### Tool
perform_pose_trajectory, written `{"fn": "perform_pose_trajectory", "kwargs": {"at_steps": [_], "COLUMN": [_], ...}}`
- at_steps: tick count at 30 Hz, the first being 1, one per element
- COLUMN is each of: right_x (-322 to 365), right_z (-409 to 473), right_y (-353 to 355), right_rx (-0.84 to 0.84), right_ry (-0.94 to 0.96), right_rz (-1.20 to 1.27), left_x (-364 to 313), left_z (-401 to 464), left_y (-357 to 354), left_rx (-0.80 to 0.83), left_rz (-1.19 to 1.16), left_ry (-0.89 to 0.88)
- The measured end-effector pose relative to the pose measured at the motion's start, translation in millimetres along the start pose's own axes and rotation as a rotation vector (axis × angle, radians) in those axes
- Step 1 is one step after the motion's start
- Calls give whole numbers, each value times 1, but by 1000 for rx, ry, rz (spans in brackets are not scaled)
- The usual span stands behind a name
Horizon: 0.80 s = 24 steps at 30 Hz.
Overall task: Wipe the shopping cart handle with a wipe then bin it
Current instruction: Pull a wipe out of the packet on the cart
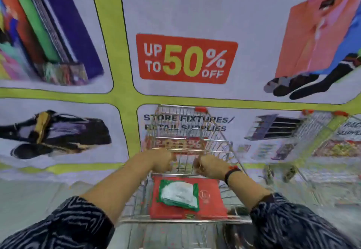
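Note:
A metal shopping cart stands straight in front of me, its silver handle bar lowest in view between my forearms. A green-edged white pack of wipes lies flat on the red seat panel just beyond the handle. Both arms reach over the pack. My left hand and my right hand have their fingers curled on the wire flap at the back of the basket, a hand's width apart. No loose wipe is visible in either hand. The picture is blurred.
A second wire cart with red corner caps stands close on the right. A large printed sale banner covers the wall right behind both carts. Pale floor shows at the lower left.

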State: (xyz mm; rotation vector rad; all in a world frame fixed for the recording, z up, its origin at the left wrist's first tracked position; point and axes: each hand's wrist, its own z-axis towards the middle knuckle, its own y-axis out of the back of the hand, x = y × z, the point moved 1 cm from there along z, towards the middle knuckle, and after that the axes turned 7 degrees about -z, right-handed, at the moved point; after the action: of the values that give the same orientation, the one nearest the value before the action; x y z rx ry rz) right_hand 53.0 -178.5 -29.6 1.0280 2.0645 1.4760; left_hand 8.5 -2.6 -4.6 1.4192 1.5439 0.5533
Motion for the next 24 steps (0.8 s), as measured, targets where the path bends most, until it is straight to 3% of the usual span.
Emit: {"fn": "perform_pose_trajectory", "kwargs": {"at_steps": [7,11,15,24], "right_x": [8,9,7,14], "right_z": [54,59,54,53], "right_y": [-81,-93,-93,-102], "right_rx": [261,205,41,58], "right_ry": [-35,-80,-88,71], "right_rz": [-41,70,243,-240], "left_x": [34,47,53,51], "left_z": [56,67,74,90], "left_y": [-56,-83,-97,-108], "left_rx": [210,207,178,37], "left_rz": [9,-40,-185,-230], "left_ry": [4,31,25,27]}}
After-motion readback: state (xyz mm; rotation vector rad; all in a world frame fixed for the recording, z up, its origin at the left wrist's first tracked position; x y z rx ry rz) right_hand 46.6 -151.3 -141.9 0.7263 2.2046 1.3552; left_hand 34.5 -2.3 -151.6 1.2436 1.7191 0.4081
